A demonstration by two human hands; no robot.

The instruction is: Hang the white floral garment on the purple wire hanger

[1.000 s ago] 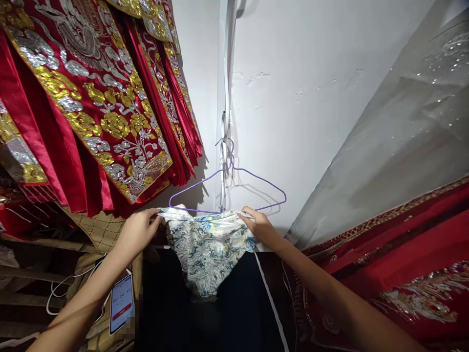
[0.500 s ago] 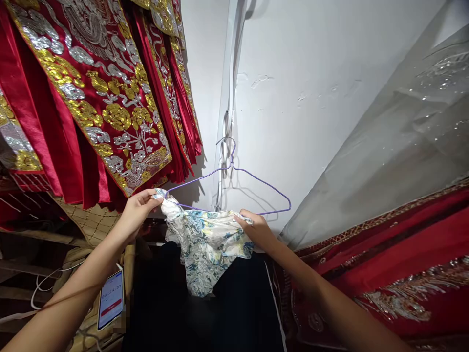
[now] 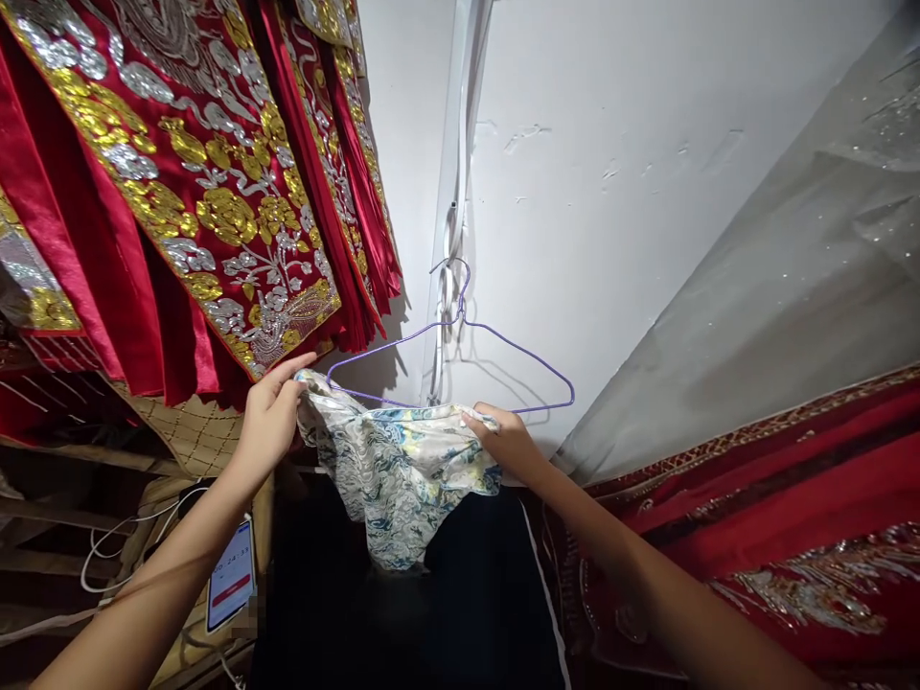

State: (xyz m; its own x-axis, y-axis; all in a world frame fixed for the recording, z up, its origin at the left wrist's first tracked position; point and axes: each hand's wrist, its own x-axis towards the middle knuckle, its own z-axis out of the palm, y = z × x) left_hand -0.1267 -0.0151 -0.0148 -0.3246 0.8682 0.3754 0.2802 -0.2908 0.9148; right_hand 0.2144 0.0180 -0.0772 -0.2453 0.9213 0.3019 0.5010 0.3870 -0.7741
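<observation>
A light floral garment (image 3: pixel 402 470), patterned in white, blue and yellow, hangs bunched between my hands on the lower left part of a purple clothes hanger (image 3: pixel 510 340). My left hand (image 3: pixel 277 402) pinches the garment's left top corner near the hanger's left end, which goes into the fabric. At the right, my right hand (image 3: pixel 509 436) grips the top edge of the cloth, with the thumb over it, just under the hanger's bottom bar. The hanger's right end is bare. Folds hide how the garment is shaped inside.
Red garments with gold and silver embroidery (image 3: pixel 230 216) hang at upper left. A white wall cable (image 3: pixel 464 125) runs down behind the hanger. A lit phone (image 3: pixel 231 575) lies on a bamboo surface at lower left. Red beaded fabric (image 3: pixel 812 489) and grey sheer cloth (image 3: pixel 754 287) are at right.
My left hand has shifted its fingers, with the index now stretched upward, and the garment's left corner sits slightly further left. My right hand keeps its grip. The view has shifted a little.
</observation>
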